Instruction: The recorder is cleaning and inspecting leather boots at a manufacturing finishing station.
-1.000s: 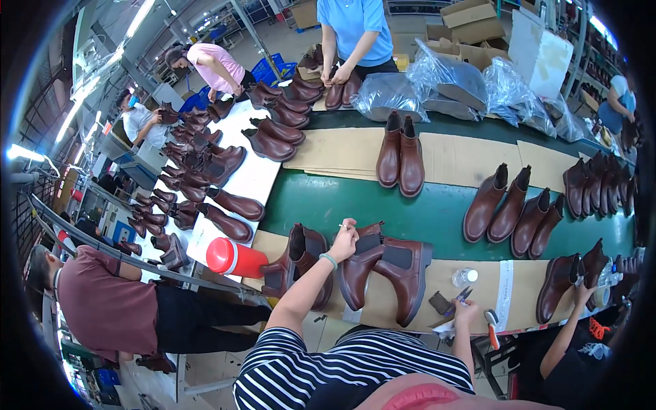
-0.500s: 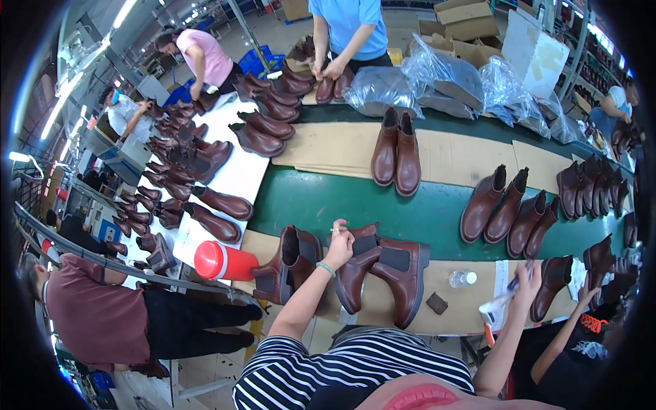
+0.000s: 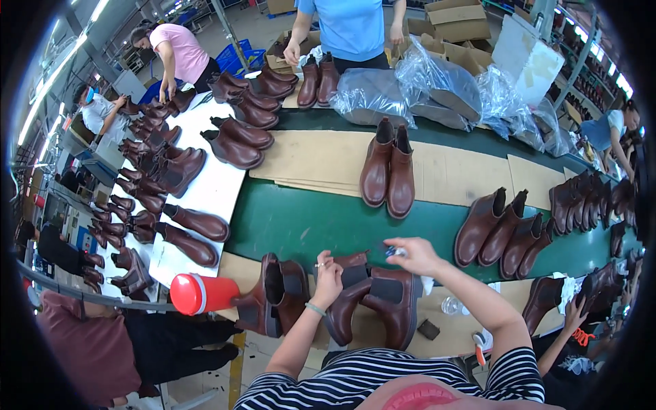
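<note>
A pair of brown ankle boots, a left-hand boot (image 3: 347, 314) and a right-hand boot (image 3: 393, 311) with dark elastic side panels, lies leaning together on the cardboard before me. My left hand (image 3: 326, 281), fingers curled, is beside the top of the left-hand boot; anything inside its grip is hidden. Over the right-hand boot's opening, my right hand (image 3: 418, 257) pinches a small blue and silver object (image 3: 395, 252), too blurred to name. A whitish scrap (image 3: 428, 284) shows under that hand. Another boot pair (image 3: 273, 294) stands to the left.
A red lidded jug (image 3: 203, 294) lies at left. Right of my boots are a clear bottle (image 3: 452, 305), a dark flat piece (image 3: 428, 329) and a white-orange tool (image 3: 482, 346). Boots line the green table (image 3: 307, 219) and white table (image 3: 229, 195). Co-workers stand around.
My right hand has swung left from the table's right side to above the boots. My left hand stays beside them. The blue-shirted co-worker's hands have left the far boots. The whole view has shifted.
</note>
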Demonstrator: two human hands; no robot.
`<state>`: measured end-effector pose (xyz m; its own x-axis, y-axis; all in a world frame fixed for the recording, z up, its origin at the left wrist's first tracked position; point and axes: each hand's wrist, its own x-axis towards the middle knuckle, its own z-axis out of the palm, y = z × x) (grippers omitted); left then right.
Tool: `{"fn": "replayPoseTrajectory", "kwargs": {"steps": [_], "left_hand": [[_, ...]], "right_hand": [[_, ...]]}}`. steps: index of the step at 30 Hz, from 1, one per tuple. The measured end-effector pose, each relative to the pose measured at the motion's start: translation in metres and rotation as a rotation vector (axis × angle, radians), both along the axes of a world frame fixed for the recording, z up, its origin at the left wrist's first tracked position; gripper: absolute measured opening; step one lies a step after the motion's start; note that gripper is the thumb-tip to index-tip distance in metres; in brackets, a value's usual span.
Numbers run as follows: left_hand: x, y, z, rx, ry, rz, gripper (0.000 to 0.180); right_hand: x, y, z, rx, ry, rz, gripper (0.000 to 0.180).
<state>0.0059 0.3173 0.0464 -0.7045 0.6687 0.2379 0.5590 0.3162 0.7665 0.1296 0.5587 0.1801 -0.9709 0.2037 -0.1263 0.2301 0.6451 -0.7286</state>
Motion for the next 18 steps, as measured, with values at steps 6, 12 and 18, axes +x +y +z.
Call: {"fn": "replayPoseTrajectory", "kwargs": {"steps": [6,12,18], "left_hand": [[-0.005,0.010,0.009,-0.059,-0.039,0.010,0.012],[0.002,0.006,0.011,-0.101,-0.031,0.001,0.013],[0.001,0.000,0.000,-0.060,0.023,-0.025,0.026]], "right_hand": [[-0.036,-0.011,-0.055,0.251,0.007,0.250,0.043],[-0.041,-0.024,-0.072,0.264,-0.069,0.318,0.040],[-0.035,-0.024,-0.088,0.271,0.092,0.354,0.040]]}}
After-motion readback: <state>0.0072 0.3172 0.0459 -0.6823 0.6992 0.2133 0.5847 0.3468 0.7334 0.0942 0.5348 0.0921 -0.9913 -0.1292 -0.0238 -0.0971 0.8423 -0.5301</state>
